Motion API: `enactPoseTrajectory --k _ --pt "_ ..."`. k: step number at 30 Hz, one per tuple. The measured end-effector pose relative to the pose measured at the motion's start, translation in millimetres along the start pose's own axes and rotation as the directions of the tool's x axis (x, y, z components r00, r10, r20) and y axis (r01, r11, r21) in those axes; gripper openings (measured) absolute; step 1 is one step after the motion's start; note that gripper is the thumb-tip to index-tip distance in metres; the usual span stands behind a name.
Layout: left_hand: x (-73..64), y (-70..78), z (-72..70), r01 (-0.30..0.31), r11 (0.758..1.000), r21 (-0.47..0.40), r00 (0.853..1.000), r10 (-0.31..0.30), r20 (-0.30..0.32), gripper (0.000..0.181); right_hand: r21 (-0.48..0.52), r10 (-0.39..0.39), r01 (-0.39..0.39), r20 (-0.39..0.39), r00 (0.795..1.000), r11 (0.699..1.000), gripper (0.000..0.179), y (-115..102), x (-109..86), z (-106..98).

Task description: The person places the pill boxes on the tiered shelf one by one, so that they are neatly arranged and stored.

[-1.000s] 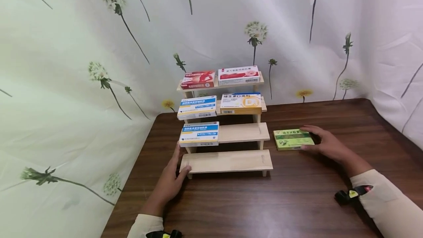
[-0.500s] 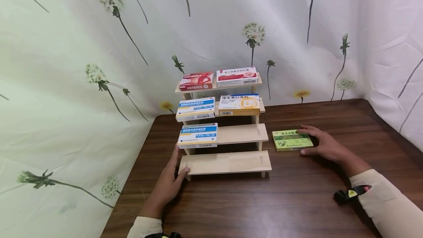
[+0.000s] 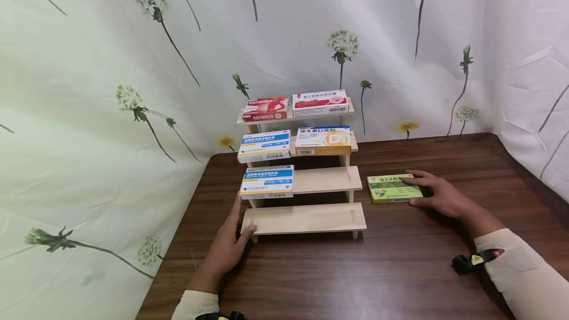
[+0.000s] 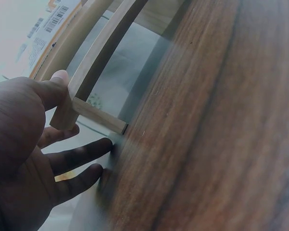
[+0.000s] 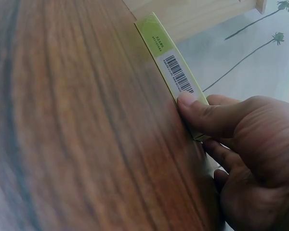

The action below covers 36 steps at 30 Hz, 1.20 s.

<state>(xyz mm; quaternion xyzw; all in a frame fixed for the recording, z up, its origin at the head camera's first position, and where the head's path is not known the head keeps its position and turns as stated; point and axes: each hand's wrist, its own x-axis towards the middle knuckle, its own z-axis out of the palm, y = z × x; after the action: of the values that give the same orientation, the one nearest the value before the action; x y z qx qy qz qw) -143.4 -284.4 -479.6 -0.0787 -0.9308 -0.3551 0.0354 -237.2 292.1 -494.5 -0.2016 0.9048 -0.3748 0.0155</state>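
Observation:
My left hand [image 3: 227,247] is at the left end of the lowest step of a four-tier wooden display stand [image 3: 306,219]. In the left wrist view, its thumb and index finger grip the end of the step [image 4: 101,53], while the other fingers extend loosely toward the tabletop. To the right of the stand, a green medicine box [image 3: 391,192] lies flat on the table. My right hand [image 3: 442,196] holds its right end, thumb on the near barcode side and fingers over the far edge. The far fingers are partly hidden in the right wrist view.
A red box [image 3: 265,108] and a white-and-red box [image 3: 321,102] occupy the top tier. Below are a blue-and-white box [image 3: 264,145] and a vitamin D box [image 3: 323,140]. Another blue-and-white box [image 3: 267,181] sits one tier lower. A dandelion-print curtain [image 3: 284,38] hangs behind the brown table [image 3: 311,280].
My right thumb has shifted slightly right along the near side of the green box. The left hand, the stand and the boxes stay put; the head view drifts a little.

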Motion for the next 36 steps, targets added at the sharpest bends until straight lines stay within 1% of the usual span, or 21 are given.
enactPoseTrajectory --k 8,21,36 --pt "-1.1 0.0 -0.3 -0.017 1.0 0.0 1.0 0.017 -0.007 0.088 -0.02 -0.006 0.006 -0.019 1.0 1.0 0.065 -1.6 -0.3 0.3" --pt "-2.5 2.2 -1.6 -0.004 1.0 -0.005 1.0 0.004 0.0 0.088 -0.031 -0.027 0.026 -0.049 0.998 0.999 0.062 0.0 -1.7 2.4" --pt "-1.6 1.4 -0.8 0.012 1.0 -0.001 1.0 -0.012 0.008 0.088 -0.03 -0.015 0.014 -0.059 0.998 0.999 0.06 -2.3 -2.5 3.7"
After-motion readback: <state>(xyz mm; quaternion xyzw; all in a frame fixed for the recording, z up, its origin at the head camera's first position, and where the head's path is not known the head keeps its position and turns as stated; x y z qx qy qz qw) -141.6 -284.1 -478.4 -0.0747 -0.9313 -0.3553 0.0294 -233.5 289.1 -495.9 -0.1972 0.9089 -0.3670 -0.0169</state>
